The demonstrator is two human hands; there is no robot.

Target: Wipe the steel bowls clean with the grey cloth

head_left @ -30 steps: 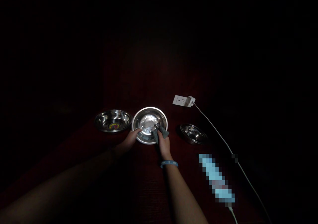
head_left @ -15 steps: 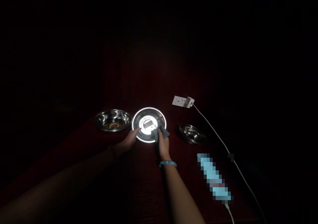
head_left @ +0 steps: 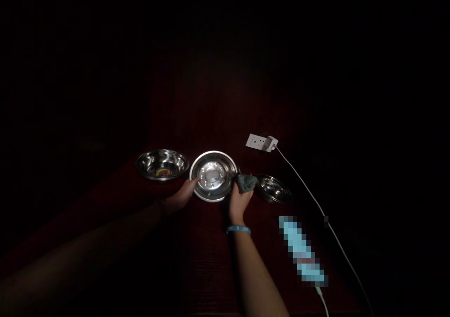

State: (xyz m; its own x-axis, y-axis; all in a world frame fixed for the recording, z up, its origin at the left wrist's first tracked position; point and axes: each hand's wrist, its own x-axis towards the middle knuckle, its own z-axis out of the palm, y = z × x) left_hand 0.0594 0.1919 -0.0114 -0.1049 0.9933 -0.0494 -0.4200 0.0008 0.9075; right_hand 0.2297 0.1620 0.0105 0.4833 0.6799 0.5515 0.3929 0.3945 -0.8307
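A shiny round steel dish (head_left: 213, 190) is tilted toward me above the dark red table. My left hand (head_left: 183, 195) grips its lower left rim, thumb over the inner side and the other fingers hidden beneath. At the dish's right rim, my right hand (head_left: 240, 202) is closed on a dark grey cloth (head_left: 247, 183). The cloth bunches over the fingers, so their exact grip is hidden. A blue wristband (head_left: 238, 229) circles the right wrist.
To the left stands a deeper steel bowl (head_left: 162, 160) with a yellow and red label inside. Another steel dish (head_left: 274, 189) sits at the right. Behind it are a white socket plate with plug (head_left: 262, 142) and a cable (head_left: 309, 192). A blurred-out light blue object (head_left: 302, 250) lies front right.
My right hand and the cloth have moved right, from the dish's inside to its right rim. The dish has tilted slightly, and its bright glare has faded.
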